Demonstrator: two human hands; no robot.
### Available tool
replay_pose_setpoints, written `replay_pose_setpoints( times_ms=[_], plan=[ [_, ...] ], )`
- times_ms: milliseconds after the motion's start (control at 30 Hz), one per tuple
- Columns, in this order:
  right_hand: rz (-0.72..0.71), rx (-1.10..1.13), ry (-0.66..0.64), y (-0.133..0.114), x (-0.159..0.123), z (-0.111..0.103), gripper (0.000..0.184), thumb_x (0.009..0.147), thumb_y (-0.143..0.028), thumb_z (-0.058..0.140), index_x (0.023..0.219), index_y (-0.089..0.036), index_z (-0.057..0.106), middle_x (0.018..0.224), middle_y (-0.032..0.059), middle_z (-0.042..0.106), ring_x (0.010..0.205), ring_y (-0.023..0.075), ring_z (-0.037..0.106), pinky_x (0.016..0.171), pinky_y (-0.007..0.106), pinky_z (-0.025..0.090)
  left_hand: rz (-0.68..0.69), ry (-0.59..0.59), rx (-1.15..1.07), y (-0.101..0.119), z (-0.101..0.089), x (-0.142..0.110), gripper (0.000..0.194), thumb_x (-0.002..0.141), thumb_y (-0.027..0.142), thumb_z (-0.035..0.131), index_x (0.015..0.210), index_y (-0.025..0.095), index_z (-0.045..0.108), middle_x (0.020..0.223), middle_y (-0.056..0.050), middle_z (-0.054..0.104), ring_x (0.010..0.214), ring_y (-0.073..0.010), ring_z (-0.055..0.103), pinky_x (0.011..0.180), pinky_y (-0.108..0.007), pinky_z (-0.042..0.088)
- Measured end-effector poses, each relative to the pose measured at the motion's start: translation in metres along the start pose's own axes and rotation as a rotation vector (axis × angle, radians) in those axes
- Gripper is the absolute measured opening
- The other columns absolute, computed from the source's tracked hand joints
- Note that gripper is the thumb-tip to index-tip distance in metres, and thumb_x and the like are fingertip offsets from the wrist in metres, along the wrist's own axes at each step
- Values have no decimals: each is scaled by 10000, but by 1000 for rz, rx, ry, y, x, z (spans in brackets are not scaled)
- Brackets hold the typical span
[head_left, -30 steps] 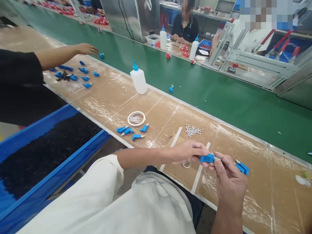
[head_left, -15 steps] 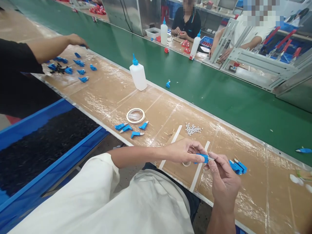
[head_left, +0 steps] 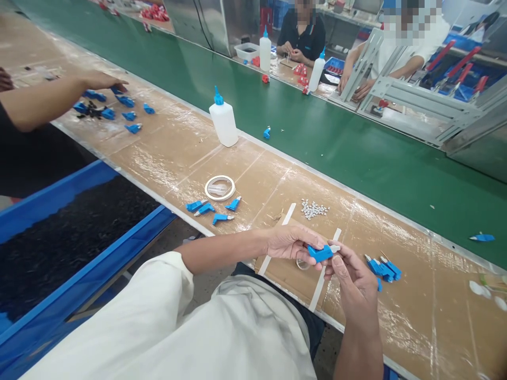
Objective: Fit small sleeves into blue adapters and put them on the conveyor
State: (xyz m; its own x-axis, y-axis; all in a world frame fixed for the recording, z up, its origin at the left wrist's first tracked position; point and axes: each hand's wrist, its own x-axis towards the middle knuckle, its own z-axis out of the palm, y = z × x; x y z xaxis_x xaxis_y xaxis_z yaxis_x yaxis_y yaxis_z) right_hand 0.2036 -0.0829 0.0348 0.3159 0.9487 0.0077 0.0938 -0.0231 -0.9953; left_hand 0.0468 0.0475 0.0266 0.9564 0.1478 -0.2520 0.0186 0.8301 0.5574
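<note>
A small blue plastic part [head_left: 320, 254] with a pale grey tip is held up over the table between my two hands. My left hand [head_left: 291, 243] pinches its blue body from the left, thumb on top. From the right, my right hand [head_left: 358, 282] closes thumb and fingers around the tip end. Beyond my hands lies a pile of small grey pieces [head_left: 314, 209]. Several similar blue parts [head_left: 385, 269] lie just right of my right hand. Under my hands is a cardboard sheet [head_left: 285, 279] with white tape strips, and a clear round item [head_left: 303, 264] partly hidden by my fingers.
More blue parts [head_left: 214, 210] lie by a tape roll [head_left: 219, 188] to the left. A white bottle [head_left: 224, 124] stands near the green conveyor belt [head_left: 336, 142]. A co-worker's hand [head_left: 103, 81] reaches over blue parts at far left. A blue bin [head_left: 79, 232] of black pieces stands below.
My hands have shifted slightly left and the blue part has turned, showing more of its body and tip. The co-worker's arm at left has drawn back. Parts on the belt have moved left.
</note>
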Motion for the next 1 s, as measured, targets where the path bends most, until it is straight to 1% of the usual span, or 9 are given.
replay_pose_setpoints(
  times_ms=[100,200,300,367,467,567,633,833,1000],
  plan=[
    [10,-23,7,0,1,3,325,867,-480,721,1059,-220,753,777,30,683,622,138,603,520,248,522,0,12,4,-1,0,1,135,800,193,752,853,74,721,773,-76,734,665,-123,723,595,-143,570],
    [25,-66,0,1,1,5,318,863,-475,721,1042,-212,739,766,23,666,612,134,587,514,246,509,0,25,37,-2,-2,0,137,793,206,762,817,77,720,754,-65,727,663,-122,724,616,-142,579],
    [40,-99,30,6,0,2,389,874,-485,699,1151,-212,699,760,5,636,591,129,567,520,257,500,18,77,44,0,-8,-5,163,775,208,788,816,76,703,743,-55,716,647,-119,723,630,-143,581],
    [45,-177,88,15,0,-2,441,859,-497,708,1189,-206,681,763,-2,619,602,131,564,541,266,497,77,128,25,3,-14,-10,172,775,194,794,842,86,679,741,-43,706,645,-114,725,646,-144,580],
    [74,-329,103,31,0,-6,458,787,-533,755,1078,-181,723,784,19,637,656,151,587,606,293,514,157,184,-1,7,-25,-18,184,782,178,789,856,108,635,727,-16,681,680,-121,738,657,-143,576],
    [139,-366,28,45,0,-4,471,751,-573,758,990,-168,743,792,49,680,695,180,627,675,333,539,155,212,-26,6,-34,-23,201,774,172,791,843,114,612,723,-3,661,688,-122,739,649,-143,572],
    [160,-368,11,51,0,1,460,752,-586,744,944,-168,745,790,63,701,702,192,640,685,341,541,141,226,-49,3,-38,-23,216,758,167,800,841,111,608,732,-4,656,687,-124,738,652,-151,575],
    [139,-391,9,54,2,12,393,808,-573,673,812,-182,722,766,59,699,648,176,607,621,311,515,134,267,-109,-1,-44,-23,220,735,143,806,833,107,613,732,-12,654,690,-138,739,651,-164,583],
    [90,-443,11,52,0,14,317,835,-507,671,800,-198,734,789,45,665,692,175,606,636,301,504,137,300,-139,-2,-48,-23,211,752,136,807,860,97,630,729,-11,643,690,-130,732,648,-163,581]
  ],
)
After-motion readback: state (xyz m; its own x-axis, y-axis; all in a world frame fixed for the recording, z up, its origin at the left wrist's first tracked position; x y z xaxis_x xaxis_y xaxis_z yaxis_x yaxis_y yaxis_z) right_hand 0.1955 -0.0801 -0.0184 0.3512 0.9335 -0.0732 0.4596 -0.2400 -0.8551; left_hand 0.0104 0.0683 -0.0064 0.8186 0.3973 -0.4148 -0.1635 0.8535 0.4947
